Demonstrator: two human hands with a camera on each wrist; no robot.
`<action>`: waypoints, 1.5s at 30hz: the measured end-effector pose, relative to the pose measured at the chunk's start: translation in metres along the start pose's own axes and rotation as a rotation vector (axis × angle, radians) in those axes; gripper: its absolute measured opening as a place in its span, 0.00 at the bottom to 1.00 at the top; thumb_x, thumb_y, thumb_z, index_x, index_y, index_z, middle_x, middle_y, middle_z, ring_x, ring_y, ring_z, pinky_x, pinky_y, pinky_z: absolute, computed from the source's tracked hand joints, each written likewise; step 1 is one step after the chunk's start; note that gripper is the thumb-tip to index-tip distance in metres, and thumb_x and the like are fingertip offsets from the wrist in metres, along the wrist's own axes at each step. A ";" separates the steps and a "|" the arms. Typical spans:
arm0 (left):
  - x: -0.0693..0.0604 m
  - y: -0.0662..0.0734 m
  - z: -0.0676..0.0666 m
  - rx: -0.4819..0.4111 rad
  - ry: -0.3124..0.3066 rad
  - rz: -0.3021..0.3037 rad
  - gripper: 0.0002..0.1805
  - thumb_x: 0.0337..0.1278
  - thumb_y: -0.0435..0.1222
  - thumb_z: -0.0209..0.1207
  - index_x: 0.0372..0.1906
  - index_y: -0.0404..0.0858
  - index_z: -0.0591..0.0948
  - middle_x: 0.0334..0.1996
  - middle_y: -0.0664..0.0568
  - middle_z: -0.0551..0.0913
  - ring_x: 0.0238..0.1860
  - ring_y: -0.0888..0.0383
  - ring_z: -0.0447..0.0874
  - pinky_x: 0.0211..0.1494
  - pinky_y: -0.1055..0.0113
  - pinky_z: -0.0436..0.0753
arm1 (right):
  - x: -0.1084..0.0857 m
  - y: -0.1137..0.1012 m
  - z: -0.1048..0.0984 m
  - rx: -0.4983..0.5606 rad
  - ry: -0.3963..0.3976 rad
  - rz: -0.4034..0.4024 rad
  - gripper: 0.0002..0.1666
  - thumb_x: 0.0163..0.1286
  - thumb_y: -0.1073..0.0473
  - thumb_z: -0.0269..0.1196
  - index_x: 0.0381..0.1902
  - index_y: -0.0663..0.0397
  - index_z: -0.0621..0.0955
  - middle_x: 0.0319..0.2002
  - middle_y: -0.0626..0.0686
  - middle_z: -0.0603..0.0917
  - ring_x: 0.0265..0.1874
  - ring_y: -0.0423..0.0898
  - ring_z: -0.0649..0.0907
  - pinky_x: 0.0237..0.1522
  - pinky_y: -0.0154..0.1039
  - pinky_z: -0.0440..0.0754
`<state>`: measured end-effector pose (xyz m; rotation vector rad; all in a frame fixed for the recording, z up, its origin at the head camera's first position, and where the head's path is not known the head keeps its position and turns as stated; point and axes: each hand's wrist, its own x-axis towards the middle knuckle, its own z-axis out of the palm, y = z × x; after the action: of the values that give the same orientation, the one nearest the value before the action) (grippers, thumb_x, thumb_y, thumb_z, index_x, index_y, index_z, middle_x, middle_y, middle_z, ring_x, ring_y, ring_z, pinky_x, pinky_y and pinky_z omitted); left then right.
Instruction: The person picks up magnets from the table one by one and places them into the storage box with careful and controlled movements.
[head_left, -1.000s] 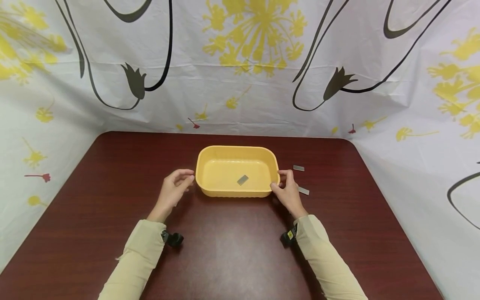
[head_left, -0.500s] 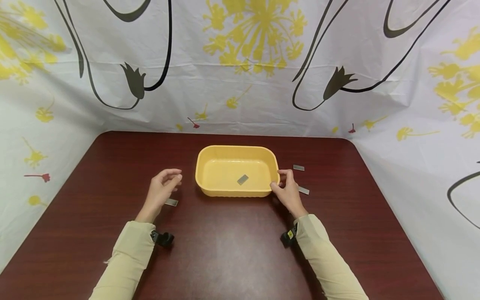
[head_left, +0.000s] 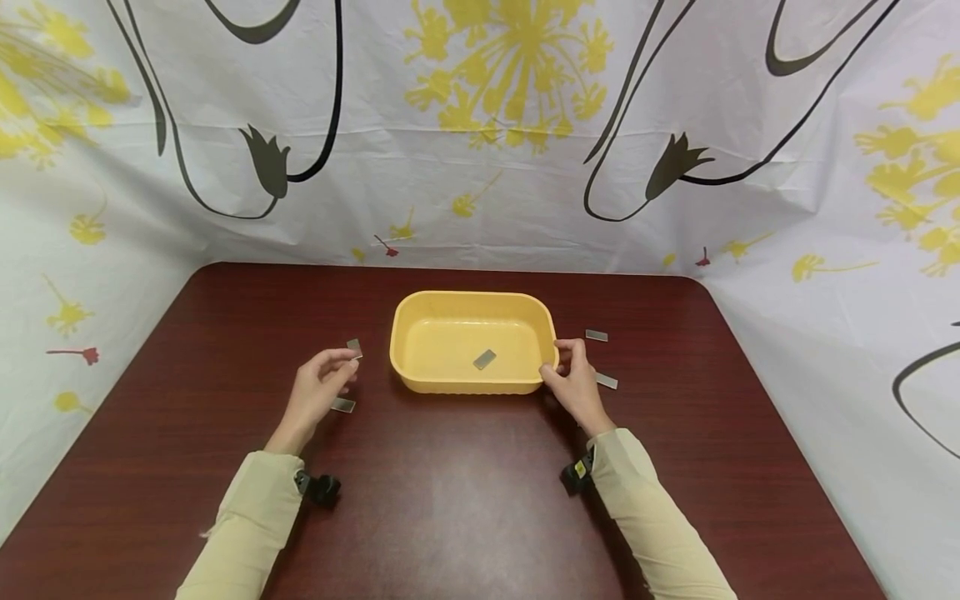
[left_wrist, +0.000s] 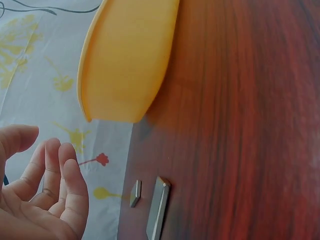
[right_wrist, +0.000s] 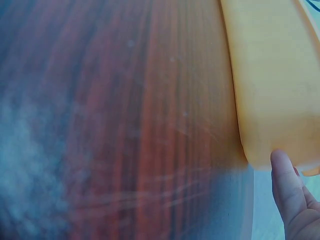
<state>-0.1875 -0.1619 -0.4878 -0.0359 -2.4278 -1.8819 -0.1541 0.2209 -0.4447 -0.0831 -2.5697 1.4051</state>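
Note:
A yellow plastic tub [head_left: 475,387] stands on the table, with a small flat silver metal piece [head_left: 484,359] inside. At its right front corner my right hand [head_left: 576,385] holds the tub, thumb on the front and fingers by the right end. The thumb [right_wrist: 286,185] touches the tub wall in the right wrist view. To the tub's left, apart from it, my left hand [head_left: 313,396] has relaxed fingers with nothing between them. Two more metal pieces lie near it: one [head_left: 354,347] beyond the fingertips and one [head_left: 344,405] beside the palm, partly covered.
Right of the tub lie two silver metal pieces, one [head_left: 597,336] farther back and one [head_left: 607,381] partly behind the right hand. The dark red-brown table [head_left: 465,500] meets a patterned white cloth [head_left: 480,217] at the back and sides.
My left hand has moved left and slightly toward me, away from the tub, uncovering the two metal pieces there. The right hand and tub look unmoved.

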 end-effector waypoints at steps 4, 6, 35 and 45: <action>-0.002 -0.002 -0.005 0.010 0.006 -0.006 0.21 0.49 0.53 0.56 0.45 0.45 0.76 0.38 0.48 0.79 0.35 0.58 0.78 0.32 0.69 0.77 | 0.000 0.000 0.000 0.008 0.000 0.002 0.25 0.52 0.62 0.57 0.50 0.56 0.66 0.36 0.59 0.76 0.29 0.46 0.74 0.27 0.32 0.71; -0.003 -0.003 -0.006 0.007 0.005 -0.014 0.21 0.49 0.53 0.57 0.45 0.45 0.76 0.38 0.48 0.79 0.35 0.58 0.78 0.31 0.69 0.77 | 0.000 -0.001 0.000 0.008 0.000 0.002 0.25 0.52 0.62 0.56 0.50 0.56 0.66 0.36 0.59 0.76 0.29 0.46 0.74 0.27 0.33 0.71; -0.036 0.045 -0.023 0.109 -0.109 -0.156 0.23 0.59 0.44 0.51 0.52 0.32 0.71 0.43 0.38 0.77 0.37 0.56 0.76 0.36 0.68 0.76 | -0.001 -0.003 -0.001 0.007 -0.001 0.008 0.25 0.53 0.63 0.56 0.50 0.56 0.66 0.36 0.58 0.75 0.29 0.46 0.73 0.27 0.33 0.70; -0.038 0.040 -0.029 0.145 -0.145 -0.149 0.22 0.59 0.43 0.51 0.52 0.31 0.71 0.44 0.37 0.76 0.38 0.56 0.76 0.37 0.68 0.76 | -0.001 -0.004 -0.001 0.003 -0.002 0.008 0.25 0.53 0.63 0.56 0.51 0.56 0.66 0.36 0.58 0.75 0.28 0.46 0.73 0.27 0.33 0.70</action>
<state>-0.1465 -0.1792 -0.4446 0.0184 -2.7288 -1.8126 -0.1528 0.2196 -0.4413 -0.0910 -2.5717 1.4127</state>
